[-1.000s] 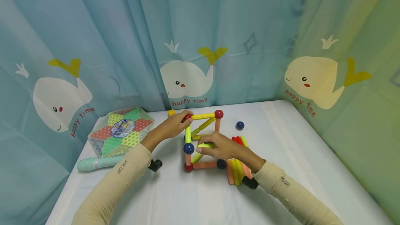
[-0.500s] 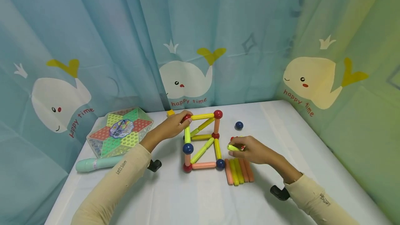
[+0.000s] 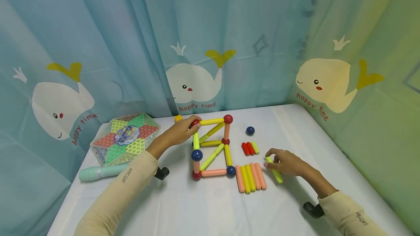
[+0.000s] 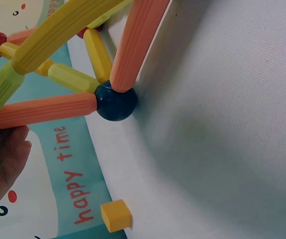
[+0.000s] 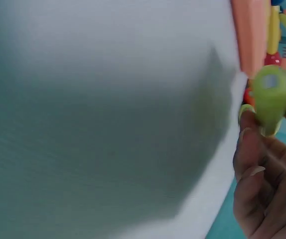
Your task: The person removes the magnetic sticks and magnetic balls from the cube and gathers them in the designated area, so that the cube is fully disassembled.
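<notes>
A frame of magnetic rods and balls (image 3: pixel 214 172) stands mid-table, with red and blue balls at its corners. My left hand (image 3: pixel 180 131) grips the red ball (image 3: pixel 195 123) at its upper left corner; in the left wrist view, my fingers (image 4: pixel 13 149) are at that ball, partly out of frame. To the right, my right hand (image 3: pixel 288 162) pinches a lime-green rod (image 3: pixel 277 175) between thumb and fingers, tilted over the table. The right wrist view shows that rod (image 5: pixel 271 92) end-on and blurred. Left of this hand lies a row of pink and yellow rods (image 3: pixel 251 178).
Behind the row lie short red rods (image 3: pixel 248 149) and a short green rod (image 3: pixel 255 147), with a loose blue ball (image 3: pixel 250 130) farther back. A Chinese checkers box (image 3: pixel 126 137) and a mint-green cylinder (image 3: pixel 103 172) are at the left. A yellow block (image 3: pixel 178 118) sits near the curtain.
My right hand has moved right with the lime-green rod, from in front of the frame to beyond the row of rods. The left hand has stayed on the red ball.
</notes>
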`<state>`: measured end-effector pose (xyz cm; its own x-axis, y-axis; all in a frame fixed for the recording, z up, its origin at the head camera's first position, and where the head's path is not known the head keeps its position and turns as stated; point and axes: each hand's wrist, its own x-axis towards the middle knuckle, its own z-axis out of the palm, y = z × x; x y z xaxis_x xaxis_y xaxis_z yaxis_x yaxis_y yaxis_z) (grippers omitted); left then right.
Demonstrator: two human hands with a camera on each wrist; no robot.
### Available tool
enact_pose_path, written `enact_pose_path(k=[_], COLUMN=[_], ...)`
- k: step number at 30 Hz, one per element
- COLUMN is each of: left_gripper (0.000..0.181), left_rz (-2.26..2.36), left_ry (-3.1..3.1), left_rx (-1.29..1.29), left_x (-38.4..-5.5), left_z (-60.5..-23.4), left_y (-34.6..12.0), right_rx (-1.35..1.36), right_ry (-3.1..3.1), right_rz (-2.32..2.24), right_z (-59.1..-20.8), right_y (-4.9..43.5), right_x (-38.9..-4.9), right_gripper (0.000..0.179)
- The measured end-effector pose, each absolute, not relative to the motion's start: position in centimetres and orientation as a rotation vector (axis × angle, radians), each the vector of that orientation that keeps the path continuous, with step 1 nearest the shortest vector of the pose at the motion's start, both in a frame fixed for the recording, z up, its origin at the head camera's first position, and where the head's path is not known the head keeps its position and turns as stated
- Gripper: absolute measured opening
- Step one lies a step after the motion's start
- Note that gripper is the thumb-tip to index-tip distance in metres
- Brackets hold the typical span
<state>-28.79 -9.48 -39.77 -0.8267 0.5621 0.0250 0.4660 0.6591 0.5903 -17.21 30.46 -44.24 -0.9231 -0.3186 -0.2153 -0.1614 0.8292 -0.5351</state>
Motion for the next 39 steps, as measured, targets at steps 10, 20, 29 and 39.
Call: enact_pose_path(k=[10, 20, 29, 39], left_gripper=[0.035, 0.036, 0.037, 0.036], left_rz=[0.915, 0.896, 0.888, 0.885], left_ry=[2.707, 2.710, 2.708, 2.703], left_rx=[0.836, 0.874, 0.898, 0.902], left_x=[-28.9, -29.1, -29.1, -29.1], left_z=[-39.8, -39.7, -39.8, -39.8], left_y=[-9.4, -9.4, -9.5, -9.6], right_rx=[-0.394, -0.495, -0.497, -0.532], right_ry=[2.632, 2.553, 2.543, 2.489], right_rz=[-0.844, -0.950, -0.958, -1.018], right_z=[-45.3, -45.9, -46.1, -44.5], right_y=[30.5, 30.3, 30.4, 31.0], right_x=[-17.3, -17.3, -16.8, -17.0], right_gripper=[0.038, 0.034, 0.042, 0.041])
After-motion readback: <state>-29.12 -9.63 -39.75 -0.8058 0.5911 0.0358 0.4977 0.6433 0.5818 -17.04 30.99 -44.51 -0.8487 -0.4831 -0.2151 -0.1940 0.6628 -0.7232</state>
